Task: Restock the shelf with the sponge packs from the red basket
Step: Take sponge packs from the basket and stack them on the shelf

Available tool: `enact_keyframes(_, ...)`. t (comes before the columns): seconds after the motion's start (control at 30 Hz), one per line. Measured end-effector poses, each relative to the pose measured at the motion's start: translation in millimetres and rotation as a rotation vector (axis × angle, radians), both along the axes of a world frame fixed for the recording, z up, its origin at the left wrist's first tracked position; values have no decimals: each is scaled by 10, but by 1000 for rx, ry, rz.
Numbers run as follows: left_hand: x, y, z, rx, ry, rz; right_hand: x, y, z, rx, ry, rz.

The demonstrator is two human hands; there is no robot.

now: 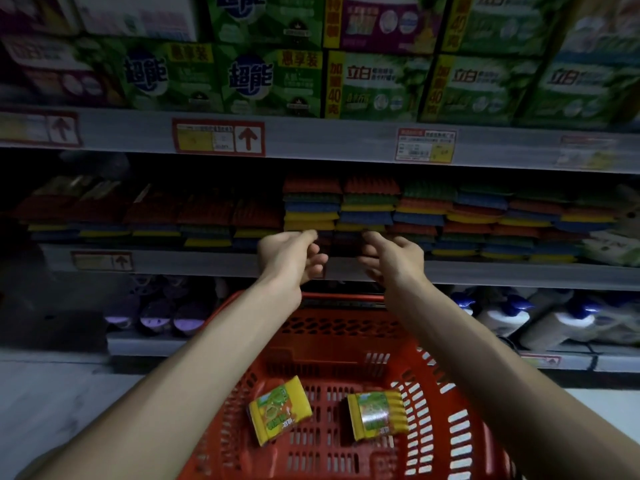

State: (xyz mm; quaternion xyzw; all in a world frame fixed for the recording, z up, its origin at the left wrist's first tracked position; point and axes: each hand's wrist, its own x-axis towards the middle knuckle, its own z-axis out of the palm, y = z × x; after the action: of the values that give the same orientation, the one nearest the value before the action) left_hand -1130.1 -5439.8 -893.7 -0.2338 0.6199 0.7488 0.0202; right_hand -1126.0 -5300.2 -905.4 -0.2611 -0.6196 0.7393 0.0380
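view: head, wide-angle; faces: forward and down at shelf [485, 271]; range: close; beneath: red basket [332, 344]

You had 2 yellow sponge packs lying flat on the floor of the red basket [446, 410], apart: the left pack [280, 408] tilted, the right pack [375, 412] nearly square, green-and-orange labels up. The shelf [207, 263] ahead held the stacked sponges [367, 209], red, green, blue and yellow.
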Motion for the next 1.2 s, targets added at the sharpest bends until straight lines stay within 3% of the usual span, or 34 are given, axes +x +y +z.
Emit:
enact_keyframes(0.43, 734, -414, -140, -406, 331, -388, 964, 7, 18, 431, 80, 359)
enact_keyframes(0.73, 1096, -682, -635, -1026, 605, -652, 1476, 59, -334, 1025, -64, 592)
enact_keyframes(0.93, 1145, -764, -1069, -1388, 479, -934, 1495, 115, -938, 1223, -208, 803)
enact_keyframes(1.07, 1101, -808, -1505, -1607, 257, -1137, 1486, 280, -1401, 1351, -367, 1038)
enact_keyframes(1.2, 951, -839, -1877, -1795, 250, -1354, 1395, 392, -1696, 1421, -474, 1204)
